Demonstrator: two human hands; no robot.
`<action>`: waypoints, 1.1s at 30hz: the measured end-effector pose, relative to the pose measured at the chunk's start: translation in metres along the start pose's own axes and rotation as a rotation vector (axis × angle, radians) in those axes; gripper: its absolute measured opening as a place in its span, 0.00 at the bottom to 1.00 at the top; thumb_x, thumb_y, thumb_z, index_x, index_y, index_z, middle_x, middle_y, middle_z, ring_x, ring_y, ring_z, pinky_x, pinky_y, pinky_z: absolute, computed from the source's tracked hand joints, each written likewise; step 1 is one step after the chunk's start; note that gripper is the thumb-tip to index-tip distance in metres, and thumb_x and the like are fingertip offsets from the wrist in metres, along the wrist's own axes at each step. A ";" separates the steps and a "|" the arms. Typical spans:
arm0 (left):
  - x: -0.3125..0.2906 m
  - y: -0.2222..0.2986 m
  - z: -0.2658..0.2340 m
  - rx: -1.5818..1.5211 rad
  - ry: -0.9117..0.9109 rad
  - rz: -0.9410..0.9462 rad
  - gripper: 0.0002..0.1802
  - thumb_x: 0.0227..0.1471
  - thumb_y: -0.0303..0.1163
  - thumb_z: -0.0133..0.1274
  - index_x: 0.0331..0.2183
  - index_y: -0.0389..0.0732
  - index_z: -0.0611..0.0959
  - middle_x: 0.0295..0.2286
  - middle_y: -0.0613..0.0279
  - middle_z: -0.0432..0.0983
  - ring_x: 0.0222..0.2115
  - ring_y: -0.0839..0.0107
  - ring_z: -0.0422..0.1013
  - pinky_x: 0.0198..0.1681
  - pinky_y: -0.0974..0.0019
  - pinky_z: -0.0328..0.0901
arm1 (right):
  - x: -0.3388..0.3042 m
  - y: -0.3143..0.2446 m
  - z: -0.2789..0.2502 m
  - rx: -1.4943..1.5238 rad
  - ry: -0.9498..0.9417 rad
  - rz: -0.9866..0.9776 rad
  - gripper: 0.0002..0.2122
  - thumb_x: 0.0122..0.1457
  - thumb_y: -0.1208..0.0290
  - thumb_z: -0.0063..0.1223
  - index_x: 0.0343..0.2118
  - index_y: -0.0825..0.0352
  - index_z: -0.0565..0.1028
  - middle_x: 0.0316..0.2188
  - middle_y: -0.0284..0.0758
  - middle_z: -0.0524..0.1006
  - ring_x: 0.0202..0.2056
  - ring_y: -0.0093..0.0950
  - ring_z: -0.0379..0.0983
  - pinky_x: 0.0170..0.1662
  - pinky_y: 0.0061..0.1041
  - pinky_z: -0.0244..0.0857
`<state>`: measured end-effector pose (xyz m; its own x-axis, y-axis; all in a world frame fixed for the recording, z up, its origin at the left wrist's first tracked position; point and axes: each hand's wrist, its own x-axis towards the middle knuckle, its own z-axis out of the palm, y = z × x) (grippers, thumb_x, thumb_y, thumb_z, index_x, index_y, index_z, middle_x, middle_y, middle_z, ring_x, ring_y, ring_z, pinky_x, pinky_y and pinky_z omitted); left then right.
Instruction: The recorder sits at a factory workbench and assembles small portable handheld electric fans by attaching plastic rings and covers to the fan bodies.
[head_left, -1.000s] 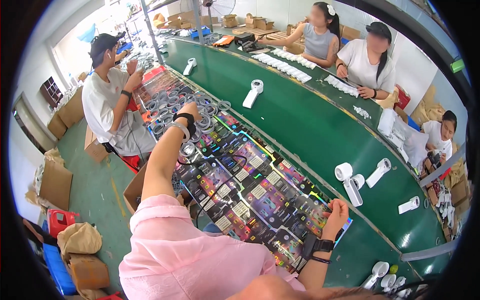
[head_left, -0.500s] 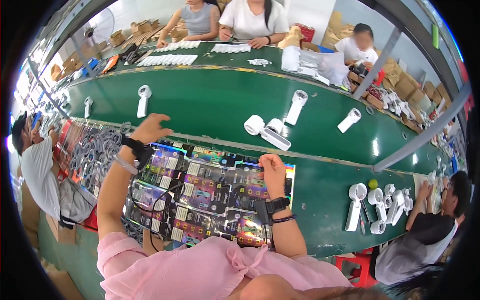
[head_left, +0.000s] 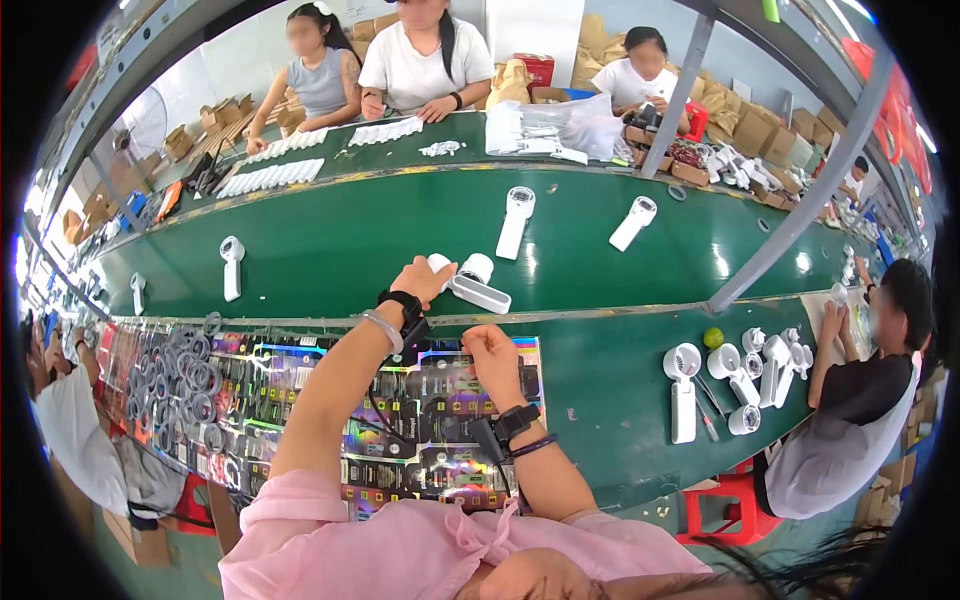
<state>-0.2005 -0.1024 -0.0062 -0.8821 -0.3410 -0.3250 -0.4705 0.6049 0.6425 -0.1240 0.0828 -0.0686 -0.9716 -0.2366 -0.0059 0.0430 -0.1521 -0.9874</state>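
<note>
Our left hand (head_left: 425,278) has swung from the glossy cards (head_left: 300,400) to grasp, seemingly, a white fan (head_left: 470,283) at twelve o'clock, while our right hand (head_left: 492,352) stays fisted.

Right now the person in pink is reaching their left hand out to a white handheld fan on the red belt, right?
Not quite: the belt is green, not red. The head view shows it. The rest holds: the left hand reaches out to a white handheld fan lying on that belt, while the right hand rests over the shiny printed cards.
</note>
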 end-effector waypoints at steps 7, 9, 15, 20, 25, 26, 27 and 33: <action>0.008 -0.009 0.012 -0.289 0.131 0.124 0.42 0.42 0.55 0.62 0.45 0.28 0.68 0.31 0.54 0.75 0.26 0.70 0.75 0.23 0.66 0.73 | 0.000 -0.006 -0.001 0.077 0.025 0.034 0.05 0.59 0.73 0.49 0.36 0.66 0.74 0.27 0.30 0.77 0.27 0.17 0.73 0.22 0.17 0.69; 0.007 -0.015 0.009 -0.598 0.133 0.137 0.40 0.41 0.45 0.67 0.47 0.30 0.67 0.35 0.56 0.73 0.30 0.70 0.74 0.28 0.65 0.74 | 0.001 -0.009 0.000 0.165 0.038 0.040 0.06 0.60 0.72 0.49 0.38 0.66 0.73 0.29 0.33 0.77 0.28 0.19 0.74 0.22 0.18 0.70; -0.019 -0.034 0.001 -1.017 0.104 0.189 0.34 0.45 0.36 0.64 0.49 0.37 0.65 0.37 0.62 0.70 0.37 0.68 0.72 0.29 0.62 0.75 | -0.007 -0.006 -0.004 0.164 0.025 0.049 0.05 0.60 0.72 0.49 0.36 0.66 0.73 0.30 0.31 0.76 0.28 0.19 0.75 0.20 0.17 0.70; -0.051 -0.052 -0.018 -1.264 0.003 0.200 0.29 0.49 0.37 0.61 0.49 0.41 0.67 0.38 0.61 0.72 0.34 0.70 0.72 0.28 0.63 0.73 | -0.005 -0.006 0.000 0.184 0.011 -0.053 0.07 0.63 0.68 0.46 0.36 0.66 0.71 0.31 0.33 0.75 0.31 0.21 0.75 0.25 0.18 0.71; -0.083 -0.064 -0.027 -1.401 -0.142 0.392 0.18 0.60 0.43 0.47 0.47 0.43 0.72 0.40 0.63 0.74 0.39 0.69 0.74 0.43 0.59 0.72 | -0.004 -0.020 0.002 0.283 -0.165 -0.079 0.14 0.66 0.63 0.40 0.49 0.67 0.66 0.48 0.39 0.69 0.45 0.30 0.72 0.45 0.28 0.69; -0.088 -0.070 -0.022 -1.409 -0.137 0.373 0.18 0.60 0.43 0.47 0.47 0.43 0.72 0.40 0.63 0.74 0.39 0.69 0.74 0.43 0.59 0.72 | -0.009 -0.029 0.006 0.286 -0.234 -0.097 0.17 0.66 0.63 0.40 0.53 0.67 0.64 0.51 0.40 0.67 0.48 0.31 0.70 0.49 0.30 0.67; -0.093 -0.072 -0.014 -1.452 -0.144 0.343 0.19 0.60 0.44 0.47 0.48 0.43 0.71 0.40 0.63 0.74 0.40 0.69 0.73 0.43 0.58 0.71 | -0.014 -0.036 0.009 0.216 -0.288 -0.114 0.21 0.66 0.61 0.40 0.57 0.66 0.60 0.53 0.39 0.65 0.52 0.31 0.67 0.54 0.32 0.63; -0.109 -0.083 0.027 -1.640 -0.244 0.278 0.23 0.60 0.46 0.46 0.50 0.43 0.69 0.43 0.63 0.72 0.43 0.69 0.71 0.46 0.59 0.68 | -0.017 -0.018 0.018 0.043 -0.378 -0.167 0.33 0.55 0.71 0.59 0.59 0.67 0.52 0.53 0.39 0.63 0.56 0.29 0.61 0.59 0.31 0.55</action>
<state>-0.0662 -0.0962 -0.0431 -0.9853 -0.1528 -0.0768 0.0693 -0.7670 0.6378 -0.1036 0.0721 -0.0479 -0.8127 -0.5395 0.2204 -0.0910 -0.2560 -0.9624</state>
